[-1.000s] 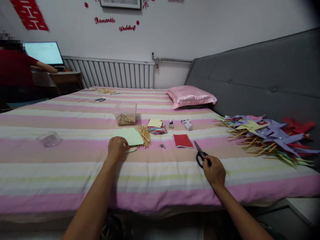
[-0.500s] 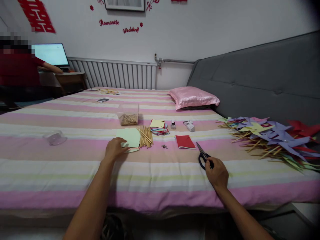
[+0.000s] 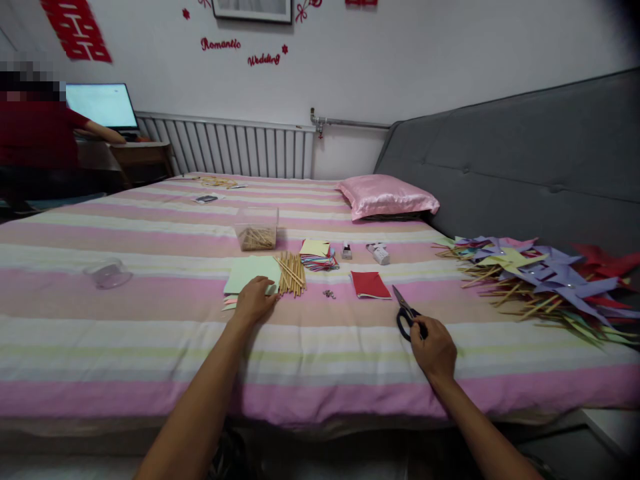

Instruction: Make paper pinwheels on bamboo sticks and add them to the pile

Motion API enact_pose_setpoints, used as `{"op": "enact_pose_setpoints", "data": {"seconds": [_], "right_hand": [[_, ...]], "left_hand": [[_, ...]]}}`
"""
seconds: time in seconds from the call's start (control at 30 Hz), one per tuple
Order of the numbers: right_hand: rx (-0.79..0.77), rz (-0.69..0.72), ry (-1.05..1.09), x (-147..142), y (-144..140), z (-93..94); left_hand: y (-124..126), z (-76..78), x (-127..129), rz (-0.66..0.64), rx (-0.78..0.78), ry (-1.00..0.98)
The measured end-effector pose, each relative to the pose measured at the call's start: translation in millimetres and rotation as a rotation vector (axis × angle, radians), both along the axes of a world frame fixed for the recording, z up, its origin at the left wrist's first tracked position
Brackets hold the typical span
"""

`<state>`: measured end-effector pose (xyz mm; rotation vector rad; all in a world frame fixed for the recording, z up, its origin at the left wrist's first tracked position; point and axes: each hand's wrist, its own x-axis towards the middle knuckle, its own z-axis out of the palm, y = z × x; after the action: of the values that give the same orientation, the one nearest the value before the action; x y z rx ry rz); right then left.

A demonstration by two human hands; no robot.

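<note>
The person stood at the edge of the bed (image 3: pixel 150 373), both arms stretched over the striped sheet. The left hand (image 3: pixel 255 301) lay with its fingers curled down on the near corner of a pale green paper sheet (image 3: pixel 253 273), pinching or pressing it; I could not tell which. Thin coloured strips stuck out from under this sheet on its left side. Just beside the sheet, on its right, lay a bundle of wooden sticks (image 3: pixel 291 272), touching its edge.

The right hand (image 3: pixel 434 347) was closed around the black handles of the scissors (image 3: pixel 406 312), which lay on the bed with the blades pointing away, toward a red paper (image 3: pixel 369 285).

I judged that some things could go wrong here. The bed was soft, so the green sheet could crease if the hand pulled it by 1 corner only. The sticks were so close that a pull to the side could roll them apart. Small metal pieces (image 3: pixel 328 293) lay between the 2 hands and could sink into the folds of the sheet. The scissor points were near the red paper and could catch the cloth if pushed forward. Further right, well apart, was a pile of paper pinwheels (image 3: pixel 545 277).
</note>
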<state>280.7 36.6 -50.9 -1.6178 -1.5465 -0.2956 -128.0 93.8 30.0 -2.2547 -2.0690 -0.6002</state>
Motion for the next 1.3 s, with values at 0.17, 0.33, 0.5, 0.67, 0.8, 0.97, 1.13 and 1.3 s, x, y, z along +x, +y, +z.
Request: {"op": "enact_pose_setpoints", "data": {"seconds": [0.17, 0.33, 0.5, 0.67, 0.8, 0.97, 1.13, 1.3], "right_hand": [[0.002, 0.000, -0.002, -0.3, -0.2, 0.5], [-0.010, -0.008, -0.004, 0.0, -0.2, 0.2], [-0.009, -0.004, -0.003, -0.5, -0.6, 0.7], [-0.001, -0.010, -0.009, -0.9, -0.8, 0.8], [-0.002, -0.013, -0.007, -0.5, -0.5, 0.4], [-0.007, -0.007, -0.002, -0.5, -0.6, 1.5], [-0.008, -0.007, 0.007, -0.8, -1.0, 2.4], [-0.006, -0.008, 0.005, -1.8, -1.6, 3.1]], "left_hand": [[2.4, -0.9, 0.6, -0.009, 0.003, 0.000], [4.3, -1.9, -0.1, -0.008, 0.007, -0.008], [6.6, -5.4, 0.3, 0.019, 0.012, -0.023], [6.5, -6.8, 1.4, 0.025, 0.020, -0.029], [5.5, -7.2, 3.2, 0.025, 0.022, -0.025], [3.7, -7.4, 6.8, 0.033, 0.023, -0.025], [2.8, -5.5, 7.8, 0.037, 0.024, -0.065], [6.7, -7.5, 5.7, 0.090, 0.029, -0.175]]}}
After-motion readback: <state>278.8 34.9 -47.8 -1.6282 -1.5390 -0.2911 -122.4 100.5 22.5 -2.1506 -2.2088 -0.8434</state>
